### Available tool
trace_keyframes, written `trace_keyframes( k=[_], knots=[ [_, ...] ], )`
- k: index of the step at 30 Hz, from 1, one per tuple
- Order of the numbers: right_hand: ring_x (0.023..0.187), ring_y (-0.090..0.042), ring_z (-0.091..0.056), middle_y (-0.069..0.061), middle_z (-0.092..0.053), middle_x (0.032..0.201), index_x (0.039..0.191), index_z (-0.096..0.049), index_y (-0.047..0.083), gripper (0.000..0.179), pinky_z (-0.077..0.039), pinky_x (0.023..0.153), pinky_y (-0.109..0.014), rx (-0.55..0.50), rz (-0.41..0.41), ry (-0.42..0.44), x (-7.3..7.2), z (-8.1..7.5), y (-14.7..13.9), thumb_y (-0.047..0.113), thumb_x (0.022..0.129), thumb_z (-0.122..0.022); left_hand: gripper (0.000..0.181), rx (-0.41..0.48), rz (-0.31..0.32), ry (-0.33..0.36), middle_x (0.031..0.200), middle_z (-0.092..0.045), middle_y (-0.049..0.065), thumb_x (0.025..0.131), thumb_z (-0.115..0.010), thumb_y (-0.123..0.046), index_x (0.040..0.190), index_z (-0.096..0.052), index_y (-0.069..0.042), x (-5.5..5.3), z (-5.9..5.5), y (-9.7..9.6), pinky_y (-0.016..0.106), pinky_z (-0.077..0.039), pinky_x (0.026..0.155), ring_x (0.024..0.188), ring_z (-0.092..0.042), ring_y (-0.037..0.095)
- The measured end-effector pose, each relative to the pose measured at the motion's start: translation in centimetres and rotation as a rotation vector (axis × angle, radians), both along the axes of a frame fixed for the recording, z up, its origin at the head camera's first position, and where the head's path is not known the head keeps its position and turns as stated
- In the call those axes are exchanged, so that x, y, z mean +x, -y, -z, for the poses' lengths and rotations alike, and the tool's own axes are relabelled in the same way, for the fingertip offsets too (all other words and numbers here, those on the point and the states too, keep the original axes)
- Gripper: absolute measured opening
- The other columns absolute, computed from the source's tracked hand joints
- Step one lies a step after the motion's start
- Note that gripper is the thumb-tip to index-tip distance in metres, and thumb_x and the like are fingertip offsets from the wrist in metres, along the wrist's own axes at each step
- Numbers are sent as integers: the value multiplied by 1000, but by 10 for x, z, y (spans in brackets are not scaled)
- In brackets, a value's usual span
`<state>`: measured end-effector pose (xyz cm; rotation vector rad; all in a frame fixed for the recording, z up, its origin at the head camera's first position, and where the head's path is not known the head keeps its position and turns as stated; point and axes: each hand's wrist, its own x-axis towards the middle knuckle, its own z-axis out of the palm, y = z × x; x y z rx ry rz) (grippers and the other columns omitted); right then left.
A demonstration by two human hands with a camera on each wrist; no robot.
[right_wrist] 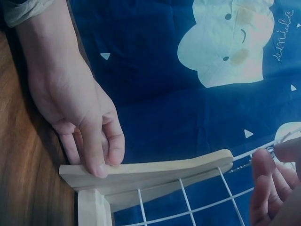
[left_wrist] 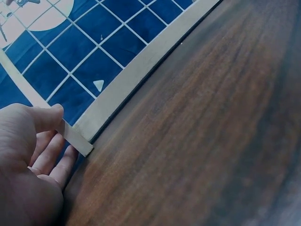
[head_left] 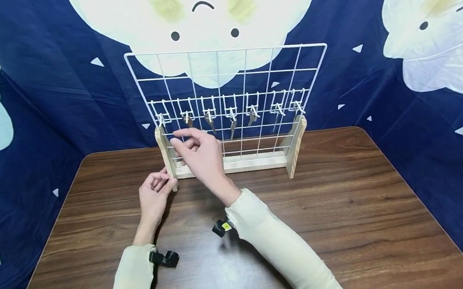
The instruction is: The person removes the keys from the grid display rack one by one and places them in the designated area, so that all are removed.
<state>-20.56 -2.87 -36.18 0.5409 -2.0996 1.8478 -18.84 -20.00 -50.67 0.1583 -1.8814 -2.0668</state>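
The left hand (head_left: 153, 195) pinches the wooden upright (head_left: 164, 148); the right hand (head_left: 204, 158), fingers half-bent, nears the wire grid (head_left: 223, 50), hold unclear. Beyond both, blue cloth (right_wrist: 146, 108) reads "smile".

1. My left sleeve (head_left: 129, 277) and right sleeve (head_left: 283, 248) were long, pale cream and softly creased.
2. My left hand (head_left: 153, 198) and right hand (head_left: 205, 159) were bare.
3. A small black device (head_left: 165, 259) sat at the left cuff.
4. A second black device (head_left: 220, 228), at the right cuff, bore a yellow-green patch (head_left: 226, 226).
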Motion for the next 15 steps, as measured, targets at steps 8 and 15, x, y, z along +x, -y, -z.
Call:
trace_keyframes(
  k=[8, 15],
  knots=[
    [54, -23, -74, -1, -78, 71, 121, -83, 10, 22, -50, 47, -21, 38, 106, 12, -5, -2, 14, 24, 105, -80, 23, 9, -4, -12, 115, -77, -23, 97, -73, 18, 110, -55, 23, 1, 1, 2, 12, -58, 97, 111, -74, -3],
    [58, -28, -76, -2, -79, 73, 126, -81, 11, 26, -52, 49, -20, 55, 115, 49, -12, -3, 19, 26, 105, -80, 23, 3, 2, -13, 115, -77, -23, 98, -74, 16, 111, -56, 23, 0, 2, 1, 13, -58, 98, 112, -74, -2]
  ],
)
